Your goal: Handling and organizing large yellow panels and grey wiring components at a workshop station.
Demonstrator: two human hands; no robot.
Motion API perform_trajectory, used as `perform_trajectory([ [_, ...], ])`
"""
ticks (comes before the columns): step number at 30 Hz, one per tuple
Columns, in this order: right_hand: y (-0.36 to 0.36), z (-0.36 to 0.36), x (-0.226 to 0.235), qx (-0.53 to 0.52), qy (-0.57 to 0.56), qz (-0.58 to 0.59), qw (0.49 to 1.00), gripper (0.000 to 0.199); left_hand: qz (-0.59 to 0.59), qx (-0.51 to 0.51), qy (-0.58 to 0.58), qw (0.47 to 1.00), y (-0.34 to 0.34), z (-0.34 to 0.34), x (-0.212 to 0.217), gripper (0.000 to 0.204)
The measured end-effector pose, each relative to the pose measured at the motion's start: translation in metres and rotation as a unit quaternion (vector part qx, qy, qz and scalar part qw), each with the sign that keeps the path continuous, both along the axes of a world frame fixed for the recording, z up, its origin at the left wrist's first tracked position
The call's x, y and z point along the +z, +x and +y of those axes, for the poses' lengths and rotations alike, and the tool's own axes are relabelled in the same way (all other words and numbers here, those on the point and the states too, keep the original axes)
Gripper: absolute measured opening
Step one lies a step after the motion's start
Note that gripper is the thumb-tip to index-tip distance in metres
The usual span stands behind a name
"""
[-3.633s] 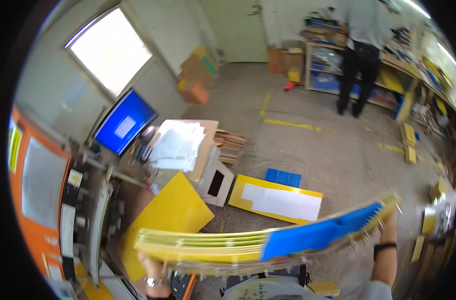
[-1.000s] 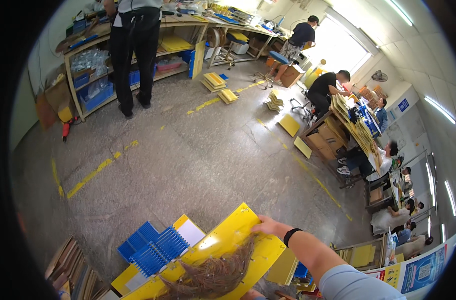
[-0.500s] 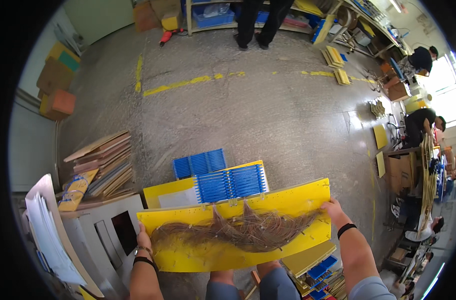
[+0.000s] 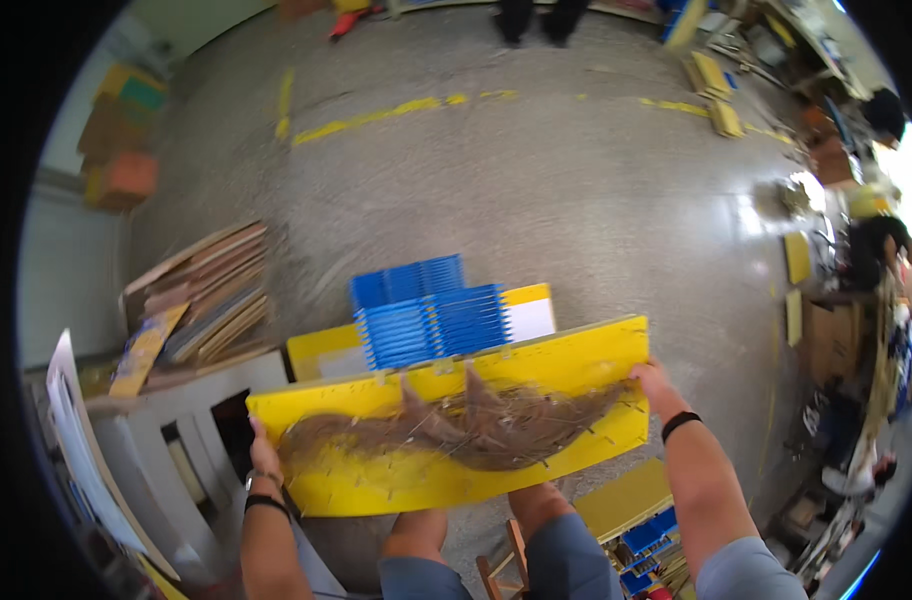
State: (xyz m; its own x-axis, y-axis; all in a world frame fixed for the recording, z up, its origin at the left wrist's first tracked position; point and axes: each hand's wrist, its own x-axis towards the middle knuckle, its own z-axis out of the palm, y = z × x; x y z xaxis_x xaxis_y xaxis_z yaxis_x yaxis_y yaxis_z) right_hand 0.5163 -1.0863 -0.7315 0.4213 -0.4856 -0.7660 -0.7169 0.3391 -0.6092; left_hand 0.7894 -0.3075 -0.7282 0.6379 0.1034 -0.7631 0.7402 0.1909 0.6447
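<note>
The yellow board looks like smooth, slightly glossy plastic, dotted with small pins or holes. On it lies a tangle of thin brown wires or fibres, matt and stringy. The blue slotted panels behind look like ribbed plastic. The floor is rough grey concrete with a dull sheen and worn yellow paint lines. The stacked sheets at the left look like matt brown cardboard.

Yellow board: long flat rectangular panel, held roughly level, long axis running 8 to 2 o'clock, right end higher. Peg-like studs dot its face. Brown wire bundle lies tangled along the board's middle, strands fanning out toward both ends.
</note>
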Motion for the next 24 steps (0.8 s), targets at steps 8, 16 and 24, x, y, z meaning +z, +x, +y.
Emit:
perform_trajectory([
  [8, 0.002, 0.004, 0.015, -0.023, 0.045, 0.027, 0.998, 0.049, 0.098, -0.051, 0.306, 0.946, 0.001, -0.019, -0.017, 0.103],
  [16, 0.008, 0.010, 0.022, -0.019, -0.003, 0.110, 0.994, 0.048, 0.137, -0.090, 0.271, 0.949, 0.010, -0.065, 0.002, 0.092],
  [24, 0.012, -0.001, 0.014, 0.010, 0.008, 0.089, 0.996, 0.043, 0.145, -0.109, 0.232, 0.956, 0.015, -0.024, -0.049, 0.090],
])
